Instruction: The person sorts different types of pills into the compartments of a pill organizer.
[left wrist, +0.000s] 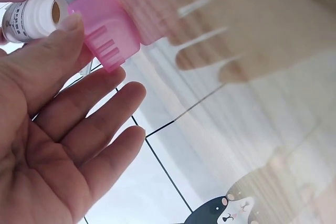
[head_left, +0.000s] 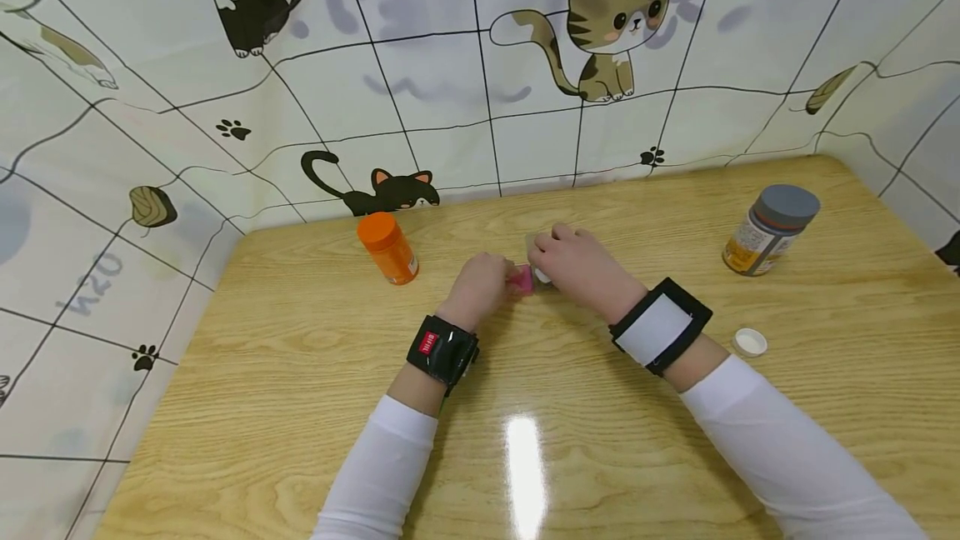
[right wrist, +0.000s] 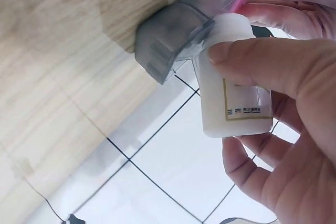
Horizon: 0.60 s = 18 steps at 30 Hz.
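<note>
My left hand [head_left: 474,290] pinches the pink translucent part [left wrist: 107,24] of a small plastic box between thumb and index finger, its other fingers loosely extended. A grey translucent part [right wrist: 168,40] with a raised lid adjoins the pink one, low over the table. My right hand [head_left: 577,269] grips a small white bottle [right wrist: 236,103] with a printed label, thumb on one side and fingers on the other. The bottle is uncapped and tilted, its mouth [left wrist: 56,11] close to the box. In the head view the hands hide most of both things.
An orange bottle [head_left: 390,250] with an orange cap stands left of my hands on the wooden table [head_left: 300,373]. At the right stands an amber bottle [head_left: 768,232] with a grey lid. A loose white cap [head_left: 750,342] lies beside my right forearm. A cat-print covering [head_left: 450,82] rises behind.
</note>
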Each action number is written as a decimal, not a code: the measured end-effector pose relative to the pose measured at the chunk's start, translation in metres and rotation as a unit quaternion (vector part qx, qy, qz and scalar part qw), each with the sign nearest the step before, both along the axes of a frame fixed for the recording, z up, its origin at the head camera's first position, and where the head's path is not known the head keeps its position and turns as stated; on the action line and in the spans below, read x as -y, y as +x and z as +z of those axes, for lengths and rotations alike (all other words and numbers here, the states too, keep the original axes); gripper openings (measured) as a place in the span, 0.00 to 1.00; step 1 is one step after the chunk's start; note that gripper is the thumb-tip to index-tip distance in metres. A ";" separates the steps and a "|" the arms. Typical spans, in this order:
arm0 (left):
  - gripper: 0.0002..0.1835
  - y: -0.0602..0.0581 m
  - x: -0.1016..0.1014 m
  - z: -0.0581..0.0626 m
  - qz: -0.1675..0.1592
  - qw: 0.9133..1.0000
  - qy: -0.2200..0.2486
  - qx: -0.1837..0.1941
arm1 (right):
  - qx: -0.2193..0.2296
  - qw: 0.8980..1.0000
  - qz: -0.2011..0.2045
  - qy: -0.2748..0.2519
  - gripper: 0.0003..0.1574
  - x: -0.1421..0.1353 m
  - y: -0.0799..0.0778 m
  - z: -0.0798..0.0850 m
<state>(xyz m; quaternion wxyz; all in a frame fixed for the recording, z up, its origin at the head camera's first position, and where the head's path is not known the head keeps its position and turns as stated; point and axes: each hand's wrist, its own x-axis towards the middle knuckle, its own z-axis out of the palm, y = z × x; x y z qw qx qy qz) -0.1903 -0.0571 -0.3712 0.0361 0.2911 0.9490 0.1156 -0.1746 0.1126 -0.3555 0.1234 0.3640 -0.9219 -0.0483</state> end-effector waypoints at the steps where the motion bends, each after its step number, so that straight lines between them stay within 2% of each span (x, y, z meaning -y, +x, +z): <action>1: 0.07 0.000 0.000 0.000 0.000 1.000 0.000 -0.001 | -0.004 1.000 0.001 0.007 0.10 0.001 0.000 0.001; 9: 0.06 0.001 0.000 0.001 -0.004 1.000 -0.001 -0.006 | -0.025 0.999 -0.004 0.043 0.03 0.008 0.001 0.005; 14: 0.06 0.001 0.000 0.001 -0.004 1.000 -0.006 -0.009 | -0.023 0.999 -0.002 0.043 0.04 0.008 0.001 0.005; 18: 0.06 0.000 0.000 0.001 0.000 1.000 -0.005 -0.005 | -0.003 0.999 -0.005 0.034 0.07 0.006 0.001 0.005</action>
